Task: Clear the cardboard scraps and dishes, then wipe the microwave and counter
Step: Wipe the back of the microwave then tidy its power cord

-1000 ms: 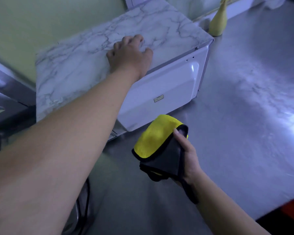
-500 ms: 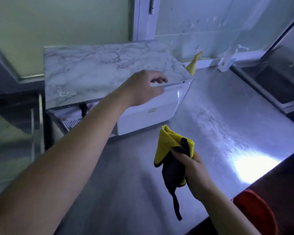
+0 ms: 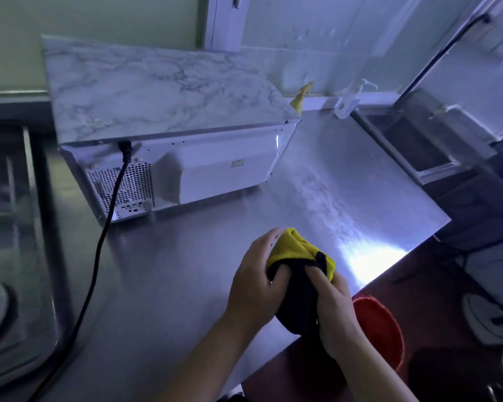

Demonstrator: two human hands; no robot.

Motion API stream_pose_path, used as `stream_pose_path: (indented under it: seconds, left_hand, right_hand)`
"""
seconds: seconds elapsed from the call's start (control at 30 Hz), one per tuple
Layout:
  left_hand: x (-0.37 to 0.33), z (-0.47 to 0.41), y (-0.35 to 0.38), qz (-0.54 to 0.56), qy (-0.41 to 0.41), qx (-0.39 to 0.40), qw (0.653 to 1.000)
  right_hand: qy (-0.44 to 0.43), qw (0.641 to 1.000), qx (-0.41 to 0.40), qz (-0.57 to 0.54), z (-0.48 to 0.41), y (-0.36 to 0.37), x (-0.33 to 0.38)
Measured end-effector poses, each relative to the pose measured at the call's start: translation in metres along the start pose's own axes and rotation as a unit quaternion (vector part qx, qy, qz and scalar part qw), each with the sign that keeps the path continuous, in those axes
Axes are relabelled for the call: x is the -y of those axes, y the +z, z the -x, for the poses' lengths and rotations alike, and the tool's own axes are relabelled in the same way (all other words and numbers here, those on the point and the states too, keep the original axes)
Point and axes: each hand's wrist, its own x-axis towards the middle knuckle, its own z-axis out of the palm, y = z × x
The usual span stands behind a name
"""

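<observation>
Cloth [image 3: 299, 250] bunching in lower centre of frame, over desk [image 3: 172, 285]; we are gripping it, left hand [image 3: 253, 285] curling round yellow end, right hand [image 3: 334, 309] pinching black folds. Soft, light, limp, we are judging: folding into pad suits microwave [image 3: 157, 91], upper left.

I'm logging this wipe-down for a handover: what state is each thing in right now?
White microwave with marble-patterned top: upright on the steel counter, back panel facing the camera.
Black power cord: plugged into the microwave's back, trailing over the counter.
Yellow-and-black cloth: bunched up, held above the counter.
Left hand: grips the cloth.
Right hand: grips the cloth.
Red round bucket: below the counter's edge, partly hidden.
</observation>
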Motion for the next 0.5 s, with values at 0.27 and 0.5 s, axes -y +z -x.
stream_pose_path:
  seconds: [0.27, 0.5]
  left_hand:
    - [-0.026, 0.021, 0.006, -0.037, 0.024, 0.073, 0.996]
    - [-0.039, 0.055, 0.004, -0.179, 0.065, 0.217, 0.957]
  right_hand:
    - [0.112, 0.978, -0.078, -0.156, 0.019, -0.005, -0.012]
    - [0.115, 0.959, -0.069, -0.251, 0.032, 0.006, -0.011]
